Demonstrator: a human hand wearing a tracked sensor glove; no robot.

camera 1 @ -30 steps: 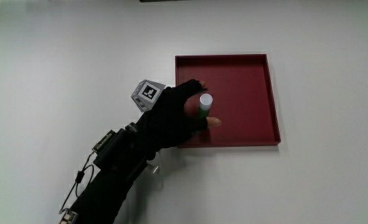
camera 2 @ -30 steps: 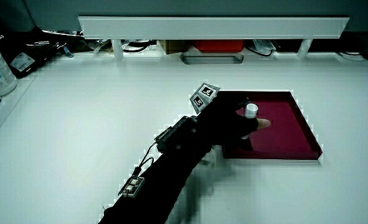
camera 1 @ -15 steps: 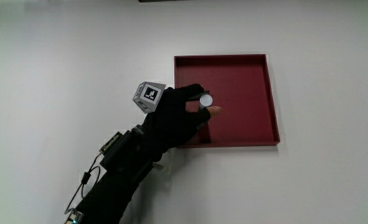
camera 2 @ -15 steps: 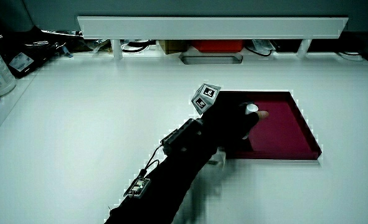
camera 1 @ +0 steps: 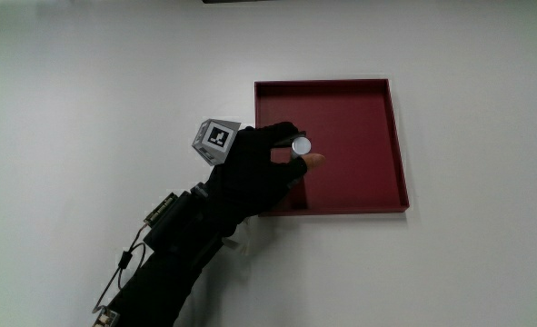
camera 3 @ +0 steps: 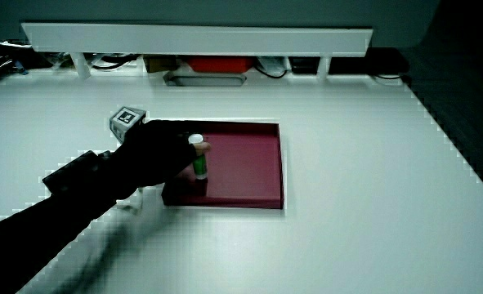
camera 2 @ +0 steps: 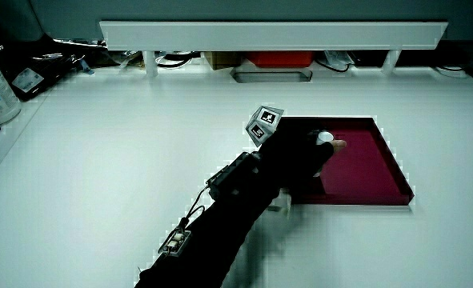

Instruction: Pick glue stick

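Black-gloved hand (camera 1: 259, 168), grey patterned cube (camera 1: 215, 138) on its back, thin cable (camera 1: 123, 259) along black-sleeved forearm (camera 1: 173, 254)

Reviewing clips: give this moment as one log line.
hand: shut on glue stick | stick: upright over red tray | lift: cannot tell

Main view: looks straight down on the white table (camera 1: 114, 91), close, narrow field.
Side views: look forward and down across the table toward the low partition (camera 2: 272, 34) (camera 3: 196, 38), from two different angles, wider field.
Shared: the red tray (camera 1: 377, 154) (camera 2: 372, 172) (camera 3: 253, 167) appears in all three views.
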